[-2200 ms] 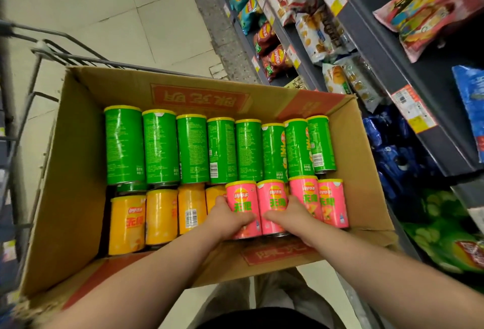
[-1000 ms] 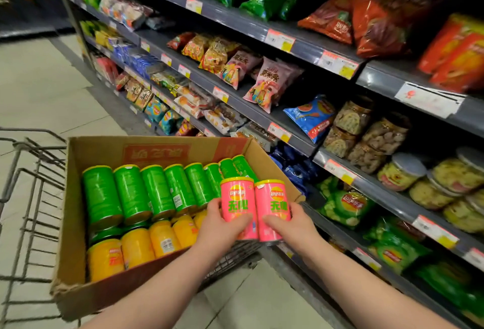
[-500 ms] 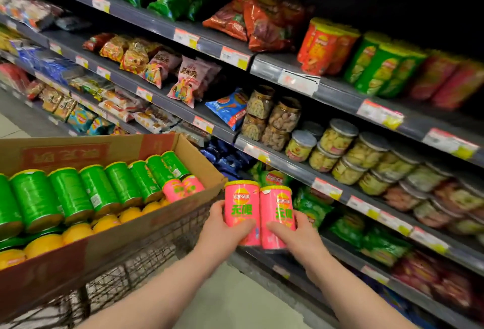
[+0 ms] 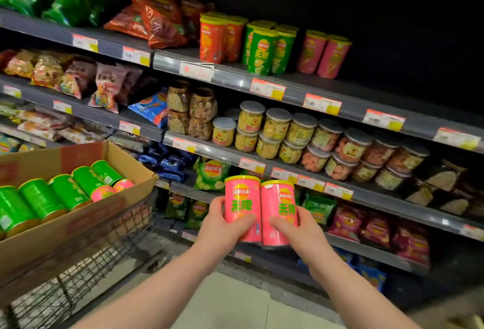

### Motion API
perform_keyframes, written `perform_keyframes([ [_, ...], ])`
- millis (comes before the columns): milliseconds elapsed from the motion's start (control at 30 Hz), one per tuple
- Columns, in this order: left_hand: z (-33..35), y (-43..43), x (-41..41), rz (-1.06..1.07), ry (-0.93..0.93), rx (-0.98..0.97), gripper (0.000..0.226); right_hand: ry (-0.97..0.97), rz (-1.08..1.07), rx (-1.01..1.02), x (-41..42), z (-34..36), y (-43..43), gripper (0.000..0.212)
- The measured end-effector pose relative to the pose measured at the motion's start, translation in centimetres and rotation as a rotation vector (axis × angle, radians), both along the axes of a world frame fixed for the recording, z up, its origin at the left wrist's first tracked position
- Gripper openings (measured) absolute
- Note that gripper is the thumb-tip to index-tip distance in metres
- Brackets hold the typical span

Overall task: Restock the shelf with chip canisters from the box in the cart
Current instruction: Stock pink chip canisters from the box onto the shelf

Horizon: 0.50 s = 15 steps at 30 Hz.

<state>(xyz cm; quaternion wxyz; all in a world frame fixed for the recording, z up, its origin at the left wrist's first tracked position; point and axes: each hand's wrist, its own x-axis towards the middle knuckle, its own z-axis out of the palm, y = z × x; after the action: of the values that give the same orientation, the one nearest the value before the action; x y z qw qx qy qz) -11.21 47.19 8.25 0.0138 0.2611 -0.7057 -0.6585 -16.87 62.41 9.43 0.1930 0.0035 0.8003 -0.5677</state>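
My left hand (image 4: 218, 226) grips a pink chip canister (image 4: 242, 199) and my right hand (image 4: 301, 232) grips a second pink canister (image 4: 277, 204). Both canisters stand upright side by side in front of the lower shelves. At the left, the cardboard box (image 4: 131, 161) sits in the wire cart (image 4: 110, 245), holding green canisters (image 4: 65, 192) and two pink ones (image 4: 104, 192). On the upper shelf (image 4: 288, 85) stand orange canisters (image 4: 212, 38), green canisters (image 4: 264, 50) and two pink canisters (image 4: 324, 55), with dark bare shelf to their right.
Jars with grey lids (image 4: 277, 129) fill the middle shelf. Snack bags (image 4: 154, 18) crowd the shelves to the left and below. Price tags (image 4: 322, 105) line the shelf edges. Pale floor tiles (image 4: 235, 302) lie beneath my arms.
I lifted two pink canisters out of the box and carried them right toward the shelves. The view has swung from the box to the shelving, with the cart now at the left.
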Motion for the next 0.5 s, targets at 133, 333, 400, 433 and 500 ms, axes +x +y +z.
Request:
perform_keyframes([
  [133,0.9,1.5,-1.8,-0.042,0.033,-0.014,0.058,0.028,-0.041,-0.027,-1.0,0.7,1.9,0.038],
  [333,2.2,2.6,-5.9,-0.114,0.095,0.027,0.056,0.040,-0.126,-0.057,-3.7,1.9,3.3,0.040],
  [400,2.5,2.7,-7.9,-0.146,0.114,0.050,0.056,0.051,-0.153,-0.073,-5.0,2.5,3.7,0.039],
  [433,2.7,2.7,-9.0,-0.164,0.125,0.057,0.056,0.060,-0.164,-0.075,-5.7,2.8,3.8,0.037],
  [500,3.5,2.4,-11.0,-0.199,0.158,0.059,0.055,0.089,-0.182,-0.074,-7.5,3.7,3.7,0.037],
])
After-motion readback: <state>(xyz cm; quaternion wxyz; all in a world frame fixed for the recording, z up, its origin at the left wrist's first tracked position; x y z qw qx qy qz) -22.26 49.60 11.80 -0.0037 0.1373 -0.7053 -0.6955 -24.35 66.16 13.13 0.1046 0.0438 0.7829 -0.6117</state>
